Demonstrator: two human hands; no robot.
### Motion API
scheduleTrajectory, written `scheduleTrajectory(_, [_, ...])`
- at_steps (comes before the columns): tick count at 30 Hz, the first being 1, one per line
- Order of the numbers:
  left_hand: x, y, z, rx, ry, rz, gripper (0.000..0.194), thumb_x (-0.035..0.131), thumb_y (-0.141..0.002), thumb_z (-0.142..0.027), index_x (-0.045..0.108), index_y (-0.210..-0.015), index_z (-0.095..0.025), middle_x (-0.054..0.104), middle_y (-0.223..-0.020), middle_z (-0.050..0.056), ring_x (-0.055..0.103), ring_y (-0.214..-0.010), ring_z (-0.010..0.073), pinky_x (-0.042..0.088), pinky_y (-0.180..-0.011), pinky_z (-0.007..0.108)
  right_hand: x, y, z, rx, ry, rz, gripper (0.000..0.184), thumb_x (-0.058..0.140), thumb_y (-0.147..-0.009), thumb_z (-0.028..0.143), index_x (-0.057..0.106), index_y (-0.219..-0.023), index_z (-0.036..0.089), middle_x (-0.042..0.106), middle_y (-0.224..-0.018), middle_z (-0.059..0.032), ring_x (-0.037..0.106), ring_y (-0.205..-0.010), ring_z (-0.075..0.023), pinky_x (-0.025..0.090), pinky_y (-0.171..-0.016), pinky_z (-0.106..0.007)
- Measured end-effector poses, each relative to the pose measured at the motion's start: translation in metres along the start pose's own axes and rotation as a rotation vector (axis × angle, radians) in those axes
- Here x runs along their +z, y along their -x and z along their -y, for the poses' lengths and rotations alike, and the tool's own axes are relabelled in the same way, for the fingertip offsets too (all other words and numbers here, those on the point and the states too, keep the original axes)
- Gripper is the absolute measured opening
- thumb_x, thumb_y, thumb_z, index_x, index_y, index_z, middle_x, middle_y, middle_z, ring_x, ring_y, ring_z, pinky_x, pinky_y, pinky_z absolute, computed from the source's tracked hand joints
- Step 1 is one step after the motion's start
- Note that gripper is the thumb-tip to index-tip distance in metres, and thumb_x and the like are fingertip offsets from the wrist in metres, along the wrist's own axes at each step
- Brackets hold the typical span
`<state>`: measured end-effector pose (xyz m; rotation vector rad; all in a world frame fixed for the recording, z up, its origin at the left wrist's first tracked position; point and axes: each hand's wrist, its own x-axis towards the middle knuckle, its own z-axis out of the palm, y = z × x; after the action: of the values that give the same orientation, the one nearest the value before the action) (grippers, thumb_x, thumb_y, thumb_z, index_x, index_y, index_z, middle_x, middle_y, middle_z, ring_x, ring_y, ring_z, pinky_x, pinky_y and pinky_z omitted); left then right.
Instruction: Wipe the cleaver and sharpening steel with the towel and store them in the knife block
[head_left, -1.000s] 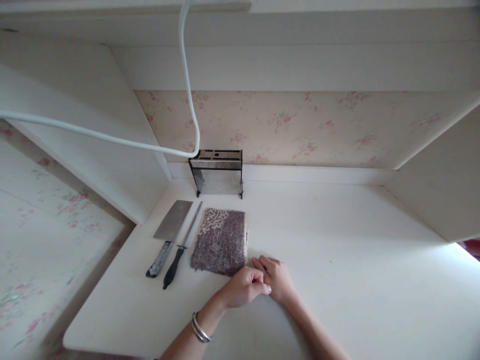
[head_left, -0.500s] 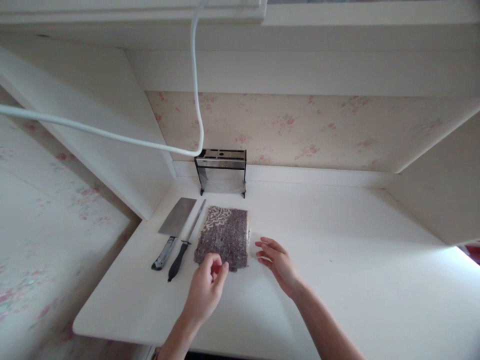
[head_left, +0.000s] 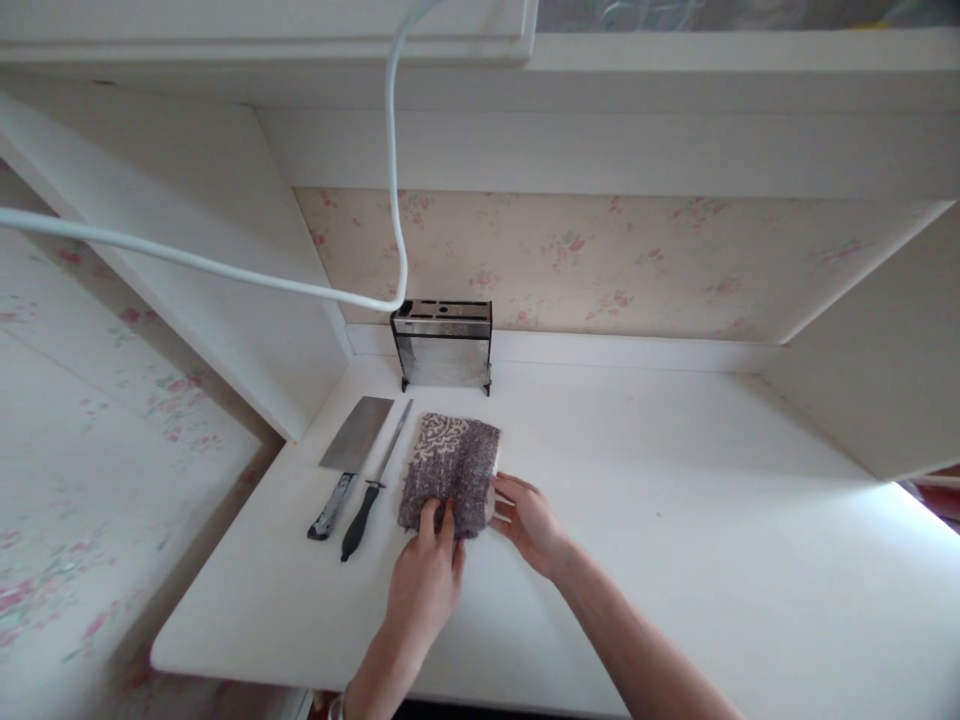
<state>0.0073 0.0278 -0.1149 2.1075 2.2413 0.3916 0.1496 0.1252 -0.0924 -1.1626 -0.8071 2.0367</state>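
Observation:
A folded grey-purple towel (head_left: 461,465) with a cream pattern at its far left corner lies on the white counter. My left hand (head_left: 427,570) is at its near edge, fingertips pressed on top and closed on the fabric, which bunches there. My right hand (head_left: 529,525) reaches the towel's right edge with its fingers stretched and apart, the tips touching the side. Left of the towel lie a honing steel (head_left: 371,500) with a black handle and a cleaver (head_left: 356,435) with a worn dark handle.
Behind the towel, a metal and clear-sided knife block (head_left: 442,345) stands against the wall. A white cable (head_left: 300,290) hangs across the upper left. The cupboard (head_left: 637,85) overhangs the counter (head_left: 675,600), whose rounded front left corner is in view.
Both hands have come to the towel, the left onto its near edge and the right against its right side. The towel has shifted slightly and bunched up.

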Motion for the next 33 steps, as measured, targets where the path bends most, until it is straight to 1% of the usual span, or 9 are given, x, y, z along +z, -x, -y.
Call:
scheduleTrajectory(3, [-0.001,0.005,-0.002,0.023,0.03,0.022,0.041,0.042,-0.092,-0.022,0.048,-0.133,-0.017,0.044,-0.135,0.015,0.067,-0.094,0.0219,0.057,-0.076,0.032,0.004,-0.003,-0.002,0.044,0.003,0.005,0.042,0.065,-0.077,0.052,0.063,-0.097,0.015,0.069,-0.093,-0.008,0.063,-0.069,-0.0126,0.051,-0.06,-0.024])
scheduleTrajectory(6, [-0.007,0.01,-0.006,0.053,0.058,0.073,0.042,0.04,-0.093,-0.02,0.047,-0.134,-0.018,0.047,-0.133,0.014,0.067,-0.096,0.0229,0.058,-0.076,0.033,0.004,-0.002,-0.001,0.102,0.004,0.018,0.051,0.066,-0.075,0.056,0.064,-0.099,0.012,0.07,-0.092,-0.0115,0.067,-0.072,-0.0171,0.054,-0.065,-0.028])
scheduleTrajectory(9, [-0.014,0.016,-0.014,0.1,0.105,0.131,0.043,0.039,-0.093,-0.02,0.047,-0.135,-0.02,0.049,-0.133,0.013,0.068,-0.094,0.022,0.058,-0.074,0.033,-0.001,0.006,0.003,0.139,0.054,-0.013,0.052,0.073,-0.07,0.049,0.064,-0.103,0.01,0.071,-0.093,-0.0133,0.069,-0.076,-0.0211,0.056,-0.07,-0.033])
scheduleTrajectory(12, [-0.023,0.019,-0.023,0.163,0.187,0.182,0.044,0.041,-0.094,-0.022,0.044,-0.137,-0.021,0.049,-0.135,0.011,0.068,-0.093,0.0199,0.058,-0.076,0.031,-0.012,0.019,0.008,0.104,0.103,-0.075,0.048,0.076,-0.068,0.037,0.064,-0.104,0.009,0.072,-0.093,-0.0131,0.07,-0.078,-0.0232,0.057,-0.07,-0.033])
scheduleTrajectory(16, [-0.034,0.019,-0.03,0.265,0.273,0.19,0.046,0.041,-0.095,-0.026,0.039,-0.141,-0.025,0.051,-0.136,0.007,0.064,-0.101,0.0191,0.055,-0.088,0.032,-0.036,0.045,0.019,0.051,0.0,-0.069,0.045,0.071,-0.074,0.035,0.062,-0.11,0.009,0.072,-0.096,-0.0135,0.07,-0.081,-0.0252,0.057,-0.071,-0.034])
scheduleTrajectory(19, [-0.036,0.016,-0.03,0.267,0.266,0.161,0.044,0.041,-0.095,-0.026,0.041,-0.139,-0.026,0.054,-0.132,0.006,0.063,-0.103,0.0197,0.054,-0.09,0.034,-0.061,0.067,0.032,0.063,-0.151,-0.073,0.052,0.07,-0.075,0.032,0.056,-0.121,0.011,0.072,-0.099,-0.0133,0.07,-0.086,-0.026,0.058,-0.076,-0.036])
scheduleTrajectory(26, [-0.022,0.013,-0.021,0.244,0.17,0.162,0.039,0.04,-0.095,-0.024,0.047,-0.133,-0.026,0.054,-0.131,0.006,0.065,-0.093,0.0195,0.056,-0.084,0.037,-0.122,0.097,0.058,0.085,-0.23,-0.315,0.071,0.072,-0.072,0.027,0.044,-0.136,0.013,0.073,-0.093,-0.013,0.071,-0.078,-0.0282,0.061,-0.072,-0.039])
scheduleTrajectory(29, [-0.017,0.013,-0.02,0.234,0.163,0.185,0.038,0.04,-0.095,-0.024,0.048,-0.133,-0.026,0.055,-0.13,0.006,0.066,-0.09,0.0195,0.056,-0.082,0.038,-0.138,0.101,0.059,0.077,-0.204,-0.381,0.072,0.073,-0.072,0.026,0.043,-0.136,0.012,0.073,-0.09,-0.0131,0.071,-0.076,-0.0288,0.061,-0.071,-0.039])
scheduleTrajectory(33, [-0.017,0.013,-0.02,0.226,0.202,0.216,0.037,0.039,-0.095,-0.023,0.049,-0.13,-0.026,0.056,-0.129,0.005,0.065,-0.095,0.0194,0.055,-0.086,0.037,-0.153,0.106,0.056,0.059,-0.182,-0.429,0.075,0.075,-0.07,0.023,0.042,-0.137,0.014,0.073,-0.09,-0.0127,0.071,-0.076,-0.0295,0.062,-0.07,-0.04])
